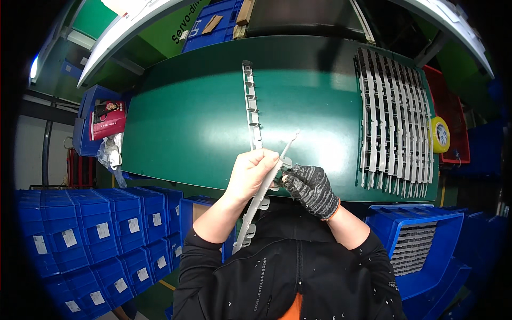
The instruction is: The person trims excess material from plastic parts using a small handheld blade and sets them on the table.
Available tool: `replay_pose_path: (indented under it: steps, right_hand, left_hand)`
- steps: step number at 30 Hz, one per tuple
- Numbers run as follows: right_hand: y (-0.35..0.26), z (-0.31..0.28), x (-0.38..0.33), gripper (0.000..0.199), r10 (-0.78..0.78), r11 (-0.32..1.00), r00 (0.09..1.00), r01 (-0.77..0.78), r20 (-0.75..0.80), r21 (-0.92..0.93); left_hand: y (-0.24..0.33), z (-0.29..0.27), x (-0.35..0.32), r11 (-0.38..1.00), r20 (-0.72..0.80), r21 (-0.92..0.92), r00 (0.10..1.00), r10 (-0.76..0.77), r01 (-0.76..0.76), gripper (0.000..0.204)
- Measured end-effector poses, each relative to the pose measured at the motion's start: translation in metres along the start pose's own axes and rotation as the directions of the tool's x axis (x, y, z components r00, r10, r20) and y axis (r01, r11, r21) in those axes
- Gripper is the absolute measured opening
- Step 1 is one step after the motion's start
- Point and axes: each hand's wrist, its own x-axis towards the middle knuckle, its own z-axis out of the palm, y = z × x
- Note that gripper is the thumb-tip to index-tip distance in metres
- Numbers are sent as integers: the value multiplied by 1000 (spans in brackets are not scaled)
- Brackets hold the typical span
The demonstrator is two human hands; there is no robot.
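My bare left hand (248, 172) is closed around a long grey plastic strip (248, 217) with hook-like clips along one side. The strip slants from near my chest up over the table's front edge. My right hand (313, 192), in a dark grey knitted glove with an orange cuff, is closed beside the strip, its fingertips at one of the clips. What those fingertips pinch is too small to make out. Beyond my left hand, a second clip strip (252, 101) lies lengthwise on the green table (181, 117), showing dark parts along it.
Many similar strips (394, 122) lie side by side at the table's right. Next to them are a yellow tape roll (440, 134) and a red bin (453, 114). A blue crate (389, 256) at lower right holds more strips. Stacked blue boxes (114, 210) stand at left.
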Motion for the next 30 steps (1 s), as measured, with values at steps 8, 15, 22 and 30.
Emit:
replay_pose_path:
  steps: [8,15,22,30]
  right_hand:
    - [-8,-2,3,18,0,1000,998,-1,55,19]
    - [-5,-2,3,18,-24,999,999,26,37,-38]
    - [-2,-2,3,18,-30,999,998,31,54,-20]
    - [2,11,-4,18,31,996,992,-20,-126,83]
  left_hand:
    - [4,0,0,997,22,-41,998,-59,59,30]
    - [2,0,2,996,14,-39,997,-78,79,31]
    - [-1,0,1,996,26,-74,998,-52,54,29]
    - [1,5,0,998,17,-51,1000,-23,24,24]
